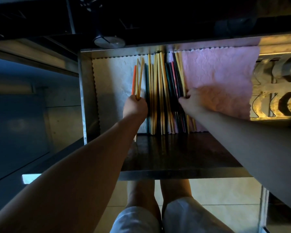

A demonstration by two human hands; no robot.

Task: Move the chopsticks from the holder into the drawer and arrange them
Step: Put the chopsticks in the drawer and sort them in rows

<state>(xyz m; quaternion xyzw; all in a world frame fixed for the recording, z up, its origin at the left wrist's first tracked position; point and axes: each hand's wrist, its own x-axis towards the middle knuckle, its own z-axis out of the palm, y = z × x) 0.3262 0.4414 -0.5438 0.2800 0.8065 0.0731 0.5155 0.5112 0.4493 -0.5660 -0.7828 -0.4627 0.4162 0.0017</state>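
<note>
left hand [135, 105] clamped on few chopsticks [138, 78], right hand [191, 100] fingers pressing chopstick row [160, 91] in drawer [86, 91]

Two hands are in the drawer [86, 98]: the left hand [135, 106] and the right hand [191, 100]. Two cloths line its floor, one white cloth [114, 76] and one pink cloth [217, 78]. The left hand's bunch [138, 78] counts about three chopsticks: one orange and two yellow. The loose pile of chopsticks [163, 91] is too tightly overlapped to count exactly; it is well over a dozen, yellow ones and dark ones mixed.
</note>
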